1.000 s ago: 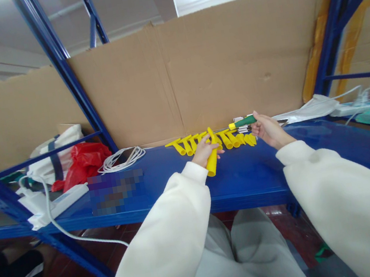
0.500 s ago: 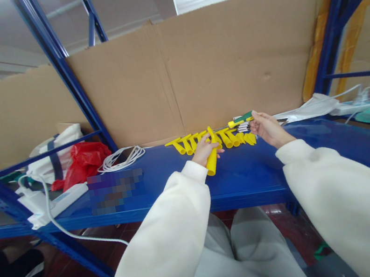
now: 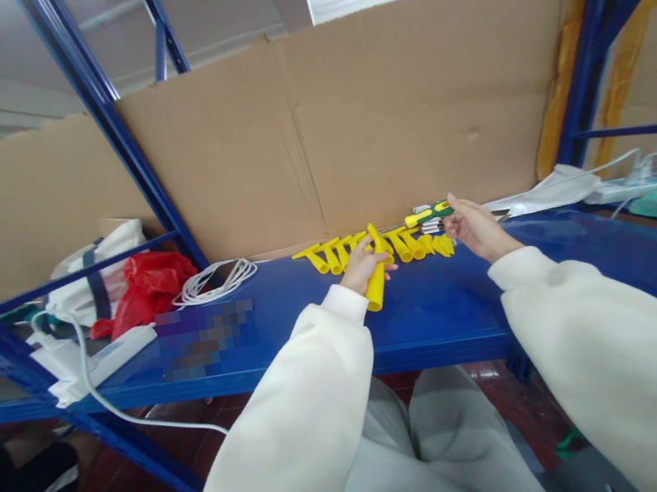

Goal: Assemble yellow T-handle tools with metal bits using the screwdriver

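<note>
My left hand is closed round a yellow T-shaped plastic piece, whose wide tube end points toward me. In my right hand is a screwdriver with a green and yellow handle, gripped by the handle's end. Its thin shaft points left, to the upper part of the held piece; whether the tip touches it I cannot make out. Behind and on both sides of my left hand, several similar yellow T-shaped pieces lie in a row. Smaller yellow parts lie at the row's right end.
A cardboard sheet stands along the back of the blue shelf. To the left are a coiled white cable, a red plastic bag and a white power strip. A white bag lies at the back right.
The screwdriver's handle has turned a little in my right hand, showing a different green and yellow pattern. My left hand and the yellow piece have stayed put.
</note>
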Demonstrator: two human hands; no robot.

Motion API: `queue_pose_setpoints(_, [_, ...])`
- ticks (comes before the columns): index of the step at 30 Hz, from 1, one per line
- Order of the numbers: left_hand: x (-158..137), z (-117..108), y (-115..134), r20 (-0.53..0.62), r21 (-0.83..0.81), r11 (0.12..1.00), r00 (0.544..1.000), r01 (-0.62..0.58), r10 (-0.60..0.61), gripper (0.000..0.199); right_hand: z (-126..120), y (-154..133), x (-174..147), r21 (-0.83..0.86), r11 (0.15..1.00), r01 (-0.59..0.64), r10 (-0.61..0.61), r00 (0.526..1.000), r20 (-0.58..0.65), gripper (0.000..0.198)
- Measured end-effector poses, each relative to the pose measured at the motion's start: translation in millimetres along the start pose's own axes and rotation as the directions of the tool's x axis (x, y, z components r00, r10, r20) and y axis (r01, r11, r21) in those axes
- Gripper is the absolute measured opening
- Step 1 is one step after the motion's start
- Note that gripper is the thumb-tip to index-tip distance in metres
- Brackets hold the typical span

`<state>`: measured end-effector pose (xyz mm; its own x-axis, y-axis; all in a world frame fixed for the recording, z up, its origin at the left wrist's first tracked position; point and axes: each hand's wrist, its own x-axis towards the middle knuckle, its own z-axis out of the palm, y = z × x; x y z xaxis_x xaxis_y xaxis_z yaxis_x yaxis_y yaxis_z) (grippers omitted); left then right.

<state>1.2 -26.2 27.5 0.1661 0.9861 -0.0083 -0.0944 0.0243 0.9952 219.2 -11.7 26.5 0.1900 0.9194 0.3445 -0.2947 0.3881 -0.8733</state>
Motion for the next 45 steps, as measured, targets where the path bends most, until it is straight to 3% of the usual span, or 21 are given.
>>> queue_pose_setpoints(8, [1.7, -1.2, -0.9, -0.011, 0.004, 1.000, 1.000, 0.009, -0.009, 0.076, 1.2, -1.4, -1.1, 0.053, 0.999, 0.002, -0.004, 0.999, 0.052, 0.043])
queue_pose_setpoints(16, [6.3, -3.6, -2.6, 0.009, 0.014, 1.000, 1.000, 0.001, -0.001, 0.079, -4.5, 4.0, 5.0, -0.004, 1.000, 0.026, -0.026, 0.999, 0.041, 0.044])
queue_pose_setpoints(24, [3.3, -1.9, -0.9, -0.004, -0.009, 1.000, 1.000, -0.004, 0.004, 0.070, -2.2, 3.5, 1.4, 0.005, 1.000, 0.003, -0.003, 0.998, 0.055, 0.041])
queue_pose_setpoints(31, [7.3, -4.7, -3.5, 0.008, -0.037, 0.999, 1.000, -0.009, 0.010, 0.072, -5.3, 6.0, 4.1, 0.003, 1.000, 0.011, -0.011, 0.997, 0.078, 0.030])
queue_pose_setpoints(38, [1.0, -2.3, 1.1, -0.036, -0.031, 1.000, 0.999, -0.005, 0.004, 0.070, -7.8, 8.5, 6.6, -0.005, 1.000, 0.015, -0.014, 0.991, 0.132, 0.038])
queue_pose_setpoints(45, [5.2, -4.3, -1.6, -0.028, -0.019, 1.000, 1.000, -0.013, 0.012, 0.076, -7.6, 7.3, 6.1, -0.011, 1.000, -0.005, 0.005, 0.999, 0.037, 0.042])
